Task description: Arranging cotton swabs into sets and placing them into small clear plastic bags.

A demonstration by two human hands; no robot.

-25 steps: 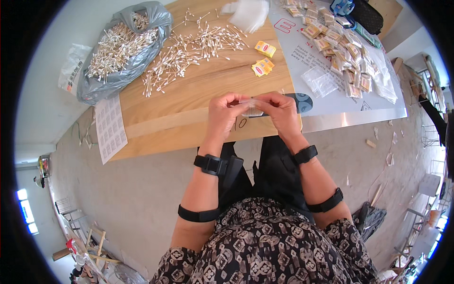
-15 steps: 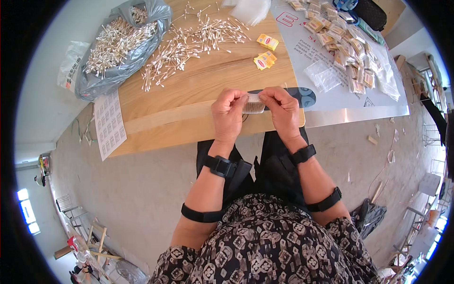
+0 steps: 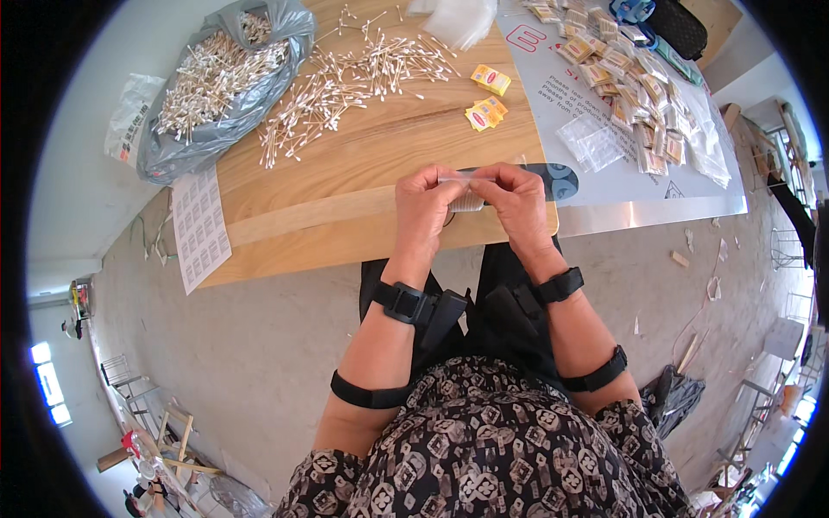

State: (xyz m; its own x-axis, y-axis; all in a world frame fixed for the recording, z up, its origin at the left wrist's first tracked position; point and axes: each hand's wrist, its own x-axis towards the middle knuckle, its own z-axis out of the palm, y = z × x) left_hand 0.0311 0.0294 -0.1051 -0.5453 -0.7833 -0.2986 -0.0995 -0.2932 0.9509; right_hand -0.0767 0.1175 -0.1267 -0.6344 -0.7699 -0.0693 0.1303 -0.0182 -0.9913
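Between my two hands, at the table's front edge, is a small clear plastic bag of cotton swabs (image 3: 467, 203). My left hand (image 3: 420, 207) pinches the bag's top edge on one side. My right hand (image 3: 518, 205) pinches the same edge close by, thumbs nearly meeting. The swabs stand in a row in the bag below my fingers, partly hidden by them. Behind my hands lies a dark oval object (image 3: 553, 179), mostly covered. Farther back on the wood are small yellow cards (image 3: 486, 114) and a yellow stack (image 3: 490, 79).
Loose cotton swabs (image 3: 337, 86) spread over the wooden table (image 3: 345, 207). A grey plastic bag (image 3: 298, 26) full of swabs stands at the left, near a printed sheet (image 3: 201, 226). Filled packets (image 3: 656, 95) pile up at the right beside empty clear bags (image 3: 591, 142). More clear bags (image 3: 462, 22) lie at the back.
My hands have drawn closer together along the bag's top edge, the left shifting slightly right. A clear strip of the bag now shows above my fingers.
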